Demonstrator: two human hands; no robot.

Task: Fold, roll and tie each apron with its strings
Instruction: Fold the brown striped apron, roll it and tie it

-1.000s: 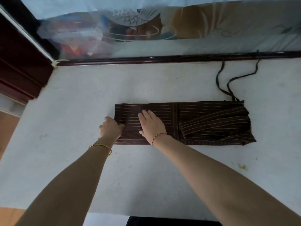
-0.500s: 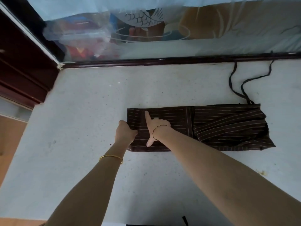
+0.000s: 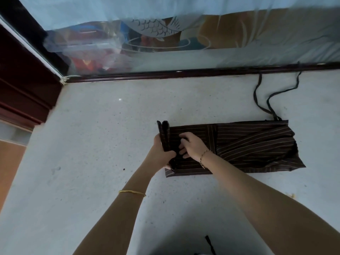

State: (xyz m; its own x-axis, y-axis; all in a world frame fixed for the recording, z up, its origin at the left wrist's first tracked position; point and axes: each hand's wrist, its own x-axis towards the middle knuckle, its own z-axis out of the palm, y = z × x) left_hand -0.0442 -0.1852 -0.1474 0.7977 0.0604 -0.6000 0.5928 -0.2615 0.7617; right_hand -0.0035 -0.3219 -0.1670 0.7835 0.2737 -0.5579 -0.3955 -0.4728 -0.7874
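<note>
Left grip (image 3: 161, 155) and right grip (image 3: 193, 146) tight on upturned left end of apron (image 3: 257, 144).

You are looking at a dark brown apron (image 3: 248, 144) with thin pale stripes. Its strings (image 3: 254, 94), at upper right, are showing black. A gold bangle (image 3: 132, 192) is shining below the middle.

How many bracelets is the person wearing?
2: a gold bangle on the left forearm, and a thin chain bracelet on the right wrist, over the striped apron.
</note>
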